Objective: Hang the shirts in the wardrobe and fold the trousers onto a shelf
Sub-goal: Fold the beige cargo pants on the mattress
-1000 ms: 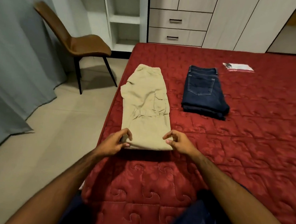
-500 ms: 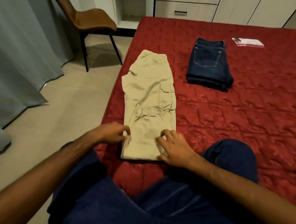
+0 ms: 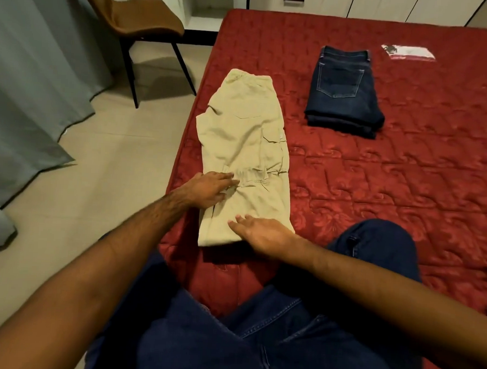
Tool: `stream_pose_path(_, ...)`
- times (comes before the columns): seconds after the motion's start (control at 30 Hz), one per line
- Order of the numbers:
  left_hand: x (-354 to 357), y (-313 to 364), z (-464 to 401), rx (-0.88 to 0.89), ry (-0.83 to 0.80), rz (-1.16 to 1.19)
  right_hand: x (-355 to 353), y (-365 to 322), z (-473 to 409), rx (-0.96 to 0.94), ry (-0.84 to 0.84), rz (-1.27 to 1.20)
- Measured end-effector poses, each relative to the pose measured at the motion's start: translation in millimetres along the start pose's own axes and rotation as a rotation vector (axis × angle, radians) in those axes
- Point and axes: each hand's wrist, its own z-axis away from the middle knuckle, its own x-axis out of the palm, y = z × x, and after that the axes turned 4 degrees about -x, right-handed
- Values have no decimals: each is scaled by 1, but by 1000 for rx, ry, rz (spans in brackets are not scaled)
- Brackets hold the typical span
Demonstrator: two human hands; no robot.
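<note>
Khaki cargo trousers (image 3: 245,156), folded lengthwise, lie on the red quilted bed (image 3: 379,178) near its left edge, waistband pointing away from the person. The left hand (image 3: 207,189) rests flat on the trousers' left side at mid-length, fingers straight and held loosely together. The right hand (image 3: 262,234) lies flat on the near end, fingers slightly spread. Folded dark jeans (image 3: 345,90) sit well apart to the right, with a small white packet (image 3: 407,52) beyond them. A brown chair (image 3: 138,18) stands on the floor beside a grey curtain (image 3: 29,71).
</note>
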Motion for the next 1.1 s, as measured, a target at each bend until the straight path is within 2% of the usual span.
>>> stream_pose_path(0.13, -21, 9, 10, 56, -20, 98, -67, 20, 11, -58, 9, -332)
stream_pose_path(0.23, -34, 20, 24, 95, -264, 340, -103, 33, 26, -167, -114, -609)
stream_pose_path(0.3, -8, 4, 34, 5, -391, 537, -122, 45, 29, -222, -174, -776)
stream_pose_path(0.4, 13, 4, 61, -358, -558, 872, -145, 71, 21, -218, -233, -926)
stream_pose_path(0.43, 11, 16, 74, -423, -572, 1006, -151, 79, 16, -206, -260, -963)
stream_pose_path(0.5, 14, 33, 90, -387, -473, 1315, -158, 92, 0, -194, -254, -943)
stream_pose_path(0.6, 18, 46, 106, -448, -372, 1709, -149, 104, -38, -112, -78, -588)
stream_pose_path(0.67, 23, 36, 111, -456, -372, 1815, -124, 111, -59, 39, 83, -334)
stream_pose_path(0.73, 19, 20, 114, -431, -388, 1867, -99, 113, -64, 139, 189, -273)
stream_pose_path(0.8, 14, 5, 111, -465, -217, 1788, -81, 105, -56, 176, 261, -237)
stream_pose_path(0.87, 13, -10, 102, -494, 28, 1571, -65, 90, -40, 106, 303, -179)
stream_pose_path(0.93, 14, -18, 93, -410, 308, 1225, -41, 59, -16, -33, 267, -205)
stream_pose_path(1.0, 10, -21, 76, -206, 508, 751, -11, 25, 10, -101, 111, -60)
stream_pose_path(1.03, 8, -18, 66, -112, 506, 553, 4, 14, 18, -98, 26, 49)
stream_pose_path(1.1, 4, -8, 45, -33, 349, 333, 24, -1, 24, -44, -30, 166)
